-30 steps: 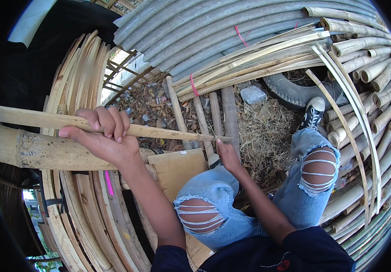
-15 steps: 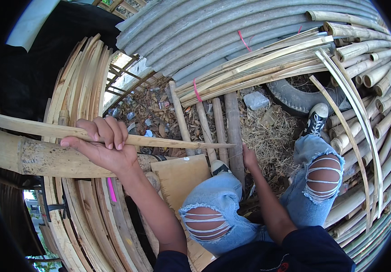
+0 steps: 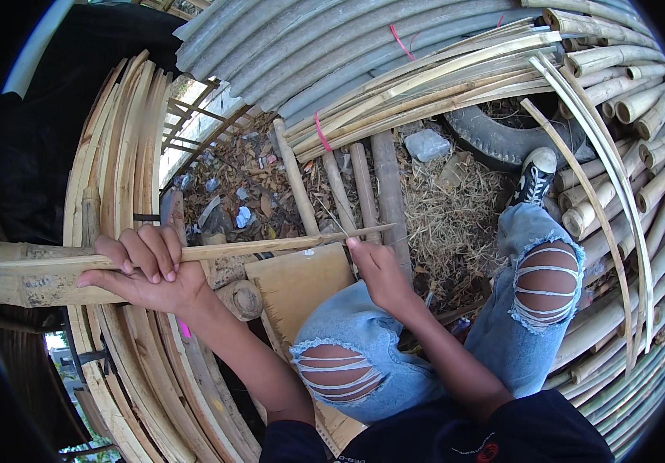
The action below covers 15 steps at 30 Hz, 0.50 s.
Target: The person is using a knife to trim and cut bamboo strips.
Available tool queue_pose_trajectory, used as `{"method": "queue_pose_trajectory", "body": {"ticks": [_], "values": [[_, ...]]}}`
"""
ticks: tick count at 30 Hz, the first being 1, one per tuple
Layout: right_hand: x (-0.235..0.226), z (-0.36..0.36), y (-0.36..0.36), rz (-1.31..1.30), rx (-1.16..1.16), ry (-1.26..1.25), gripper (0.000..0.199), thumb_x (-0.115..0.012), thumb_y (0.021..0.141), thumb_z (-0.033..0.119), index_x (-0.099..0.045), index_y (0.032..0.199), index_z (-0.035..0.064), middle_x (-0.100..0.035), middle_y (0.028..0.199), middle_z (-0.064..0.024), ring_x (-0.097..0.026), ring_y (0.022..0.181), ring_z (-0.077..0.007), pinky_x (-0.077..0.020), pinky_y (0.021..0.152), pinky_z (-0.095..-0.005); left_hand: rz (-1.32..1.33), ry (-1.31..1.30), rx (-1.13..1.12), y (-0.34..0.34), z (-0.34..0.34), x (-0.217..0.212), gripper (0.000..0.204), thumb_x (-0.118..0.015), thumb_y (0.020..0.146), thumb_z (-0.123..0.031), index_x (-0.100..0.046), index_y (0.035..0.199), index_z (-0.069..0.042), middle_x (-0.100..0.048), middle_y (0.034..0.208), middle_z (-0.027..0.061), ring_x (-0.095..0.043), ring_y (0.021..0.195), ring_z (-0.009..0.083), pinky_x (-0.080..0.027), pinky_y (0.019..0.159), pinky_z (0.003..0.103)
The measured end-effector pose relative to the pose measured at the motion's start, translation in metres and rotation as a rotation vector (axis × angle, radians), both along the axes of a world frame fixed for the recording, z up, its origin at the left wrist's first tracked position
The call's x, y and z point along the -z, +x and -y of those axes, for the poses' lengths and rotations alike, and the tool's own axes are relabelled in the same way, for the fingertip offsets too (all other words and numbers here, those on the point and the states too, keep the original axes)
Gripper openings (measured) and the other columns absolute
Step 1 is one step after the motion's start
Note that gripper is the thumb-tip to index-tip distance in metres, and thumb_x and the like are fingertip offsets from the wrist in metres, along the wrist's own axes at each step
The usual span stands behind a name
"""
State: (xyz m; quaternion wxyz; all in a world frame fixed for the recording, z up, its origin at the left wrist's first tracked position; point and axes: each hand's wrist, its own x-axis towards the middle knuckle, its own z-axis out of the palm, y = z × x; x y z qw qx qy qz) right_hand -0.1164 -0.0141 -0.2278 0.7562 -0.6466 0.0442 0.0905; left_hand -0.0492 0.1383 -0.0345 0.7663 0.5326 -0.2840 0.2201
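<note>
bamboo strip held across lap, l hand clamped, r hand at the tip end

l hand (image 3: 143, 270) fingers curled tight round thin bamboo strip (image 3: 271, 245), pressing it on thick bamboo pole (image 3: 24, 279). r hand (image 3: 383, 274) closed near strip's pointed tip above wooden board (image 3: 302, 289); can't tell if it holds a blade. risk: tip could splinter or slip twd r fingers/torn-jeans knee (image 3: 344, 370) if strip flexes.

No packages, labels, signs or screens are in view.
</note>
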Motion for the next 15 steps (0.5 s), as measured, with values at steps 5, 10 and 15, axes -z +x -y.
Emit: {"method": "queue_pose_trajectory", "body": {"ticks": [5,10,15], "values": [[0.042,-0.026,-0.005,-0.168,0.033,-0.034,0.054,-0.037,0.093,0.037,-0.049,0.069,-0.0105,-0.048,0.062,-0.0279,-0.048,0.06,-0.0403,-0.0372,0.061,-0.0439,-0.004,-0.015,-0.008,-0.006,0.008,-0.003,0.052,-0.027,0.088,-0.057,-0.033,0.059,-0.014,-0.028,0.036,-0.0017,-0.02,0.026,0.0049,-0.018,0.024,0.017],[0.086,-0.015,0.002,-0.342,0.037,-0.067,0.056,-0.035,0.093,0.038,-0.05,0.069,-0.0106,-0.048,0.061,-0.0283,-0.049,0.062,-0.0425,-0.037,0.063,-0.0462,0.014,-0.004,0.149,-0.006,0.017,-0.002,0.051,-0.029,0.088,-0.056,-0.032,0.058,-0.015,-0.029,0.036,-0.0012,-0.022,0.025,0.0055,-0.019,0.024,0.016],[0.002,-0.02,-0.005,0.022,-0.031,0.056,0.055,-0.036,0.093,0.038,-0.04,0.062,-0.0069,-0.035,0.053,-0.0171,-0.036,0.049,-0.0257,-0.0312,0.053,-0.0422,0.03,-0.017,0.306,-0.008,0.009,-0.006,0.05,-0.031,0.088,-0.056,-0.03,0.057,-0.016,-0.032,0.036,-0.0016,-0.023,0.025,0.0048,-0.02,0.023,0.016]]}}
